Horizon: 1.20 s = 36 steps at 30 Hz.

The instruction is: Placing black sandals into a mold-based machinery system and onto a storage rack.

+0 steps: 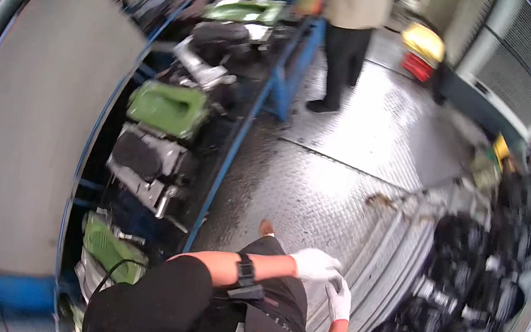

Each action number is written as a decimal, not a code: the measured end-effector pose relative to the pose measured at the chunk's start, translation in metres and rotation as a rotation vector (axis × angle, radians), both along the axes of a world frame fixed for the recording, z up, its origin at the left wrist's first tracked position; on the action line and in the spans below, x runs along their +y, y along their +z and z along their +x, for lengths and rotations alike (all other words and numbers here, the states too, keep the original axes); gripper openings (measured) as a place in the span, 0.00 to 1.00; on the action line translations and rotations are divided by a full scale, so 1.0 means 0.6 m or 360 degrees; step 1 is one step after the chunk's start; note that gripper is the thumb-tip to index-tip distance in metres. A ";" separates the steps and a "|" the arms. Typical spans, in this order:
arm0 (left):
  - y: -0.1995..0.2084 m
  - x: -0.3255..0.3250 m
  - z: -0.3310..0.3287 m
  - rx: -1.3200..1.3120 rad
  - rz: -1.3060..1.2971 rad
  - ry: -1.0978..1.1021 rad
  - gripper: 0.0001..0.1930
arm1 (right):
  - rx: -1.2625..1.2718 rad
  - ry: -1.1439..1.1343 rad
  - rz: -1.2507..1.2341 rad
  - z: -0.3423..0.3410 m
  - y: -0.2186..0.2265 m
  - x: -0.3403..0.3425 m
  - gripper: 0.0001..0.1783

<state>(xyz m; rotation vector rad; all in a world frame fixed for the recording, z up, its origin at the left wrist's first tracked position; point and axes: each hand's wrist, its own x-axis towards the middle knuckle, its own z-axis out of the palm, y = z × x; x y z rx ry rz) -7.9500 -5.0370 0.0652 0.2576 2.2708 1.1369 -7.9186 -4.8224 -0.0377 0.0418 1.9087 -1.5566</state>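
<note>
My left hand, in a white glove, reaches across in front of my body with its fingers stretched to the right. My right hand, also white-gloved, is raised just beside the left fingertips, thumb and fingers apart. The hands are close together; blur hides whether they touch. I make out no object in either one. A black band with a dark device is strapped round my left forearm. Nearest to my right hand are pale metal rails on the right.
To the left, a blue-edged line carries green molded pieces and metal assemblies with black oval pads. Black bundled items fill the right side. Ahead, another person stands on the metal tread-plate floor, near a yellow-and-red container.
</note>
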 end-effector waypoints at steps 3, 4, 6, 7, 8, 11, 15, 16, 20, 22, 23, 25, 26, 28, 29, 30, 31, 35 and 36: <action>-0.034 -0.189 0.074 0.0024 -0.0463 0.0769 0.20 | 0.0015 0.0288 -0.0001 -0.088 0.022 -0.118 0.26; -0.045 -0.244 0.110 0.0037 -0.0579 0.0922 0.19 | 0.0017 0.0436 0.0043 -0.108 0.025 -0.162 0.26; -0.054 -0.328 0.175 -0.0109 -0.0910 0.1054 0.15 | 0.0031 0.0690 0.0111 -0.149 0.038 -0.250 0.26; -0.035 -0.352 0.206 -0.0156 -0.1024 0.1093 0.14 | 0.0067 0.0836 0.0117 -0.167 0.044 -0.291 0.26; -0.031 -0.368 0.244 -0.0171 -0.1193 0.1024 0.13 | 0.0107 0.0983 0.0113 -0.184 0.054 -0.341 0.25; -0.083 -0.379 0.382 -0.0334 -0.1283 0.0920 0.13 | 0.0156 0.1457 0.0205 -0.208 0.083 -0.498 0.29; -0.124 -0.360 0.475 -0.0675 -0.1300 0.1268 0.11 | 0.0154 0.1798 0.0051 -0.205 0.087 -0.659 0.30; -0.069 -0.382 0.467 -0.0962 -0.1093 0.1312 0.12 | 0.0157 0.1804 -0.0028 -0.203 0.082 -0.680 0.28; -0.121 -0.361 0.615 -0.1187 -0.1772 0.1708 0.13 | 0.0117 0.2010 -0.0336 -0.155 0.151 -0.789 0.23; -0.102 -0.373 0.625 -0.0590 -0.1881 0.1904 0.14 | 0.0027 0.2034 -0.0419 -0.138 0.170 -0.833 0.22; -0.085 -0.378 0.604 -0.0625 -0.1887 0.2074 0.15 | -0.0001 0.2005 -0.0453 -0.121 0.208 -0.853 0.21; -0.095 -0.380 0.557 -0.0687 -0.1885 0.2273 0.15 | 0.0127 0.1998 -0.0636 -0.095 0.226 -0.890 0.21; -0.116 -0.376 0.538 -0.0600 -0.1460 0.2578 0.17 | 0.0127 0.2041 -0.0647 -0.084 0.225 -0.903 0.21; -0.129 -0.415 0.471 -0.0297 -0.0811 0.3096 0.20 | 0.0761 0.2102 -0.0773 -0.069 0.208 -0.935 0.24; -0.113 -0.450 0.426 -0.0114 -0.0595 0.3342 0.22 | 0.0951 0.2105 -0.0741 -0.059 0.211 -0.951 0.25; -0.134 -0.479 0.412 0.0098 -0.0607 0.3612 0.23 | 0.0951 0.2125 -0.0758 -0.041 0.223 -0.963 0.25; -0.158 -0.510 0.401 0.0325 -0.0599 0.3867 0.24 | 0.1151 0.2118 -0.0841 -0.027 0.229 -0.972 0.25; -0.224 -0.646 0.426 0.0299 -0.0548 0.4423 0.23 | 0.1561 0.2259 -0.0899 0.027 0.240 -1.012 0.33; -0.229 -0.666 0.426 0.0351 -0.0423 0.4442 0.22 | 0.1711 0.2323 -0.0825 0.036 0.242 -1.019 0.37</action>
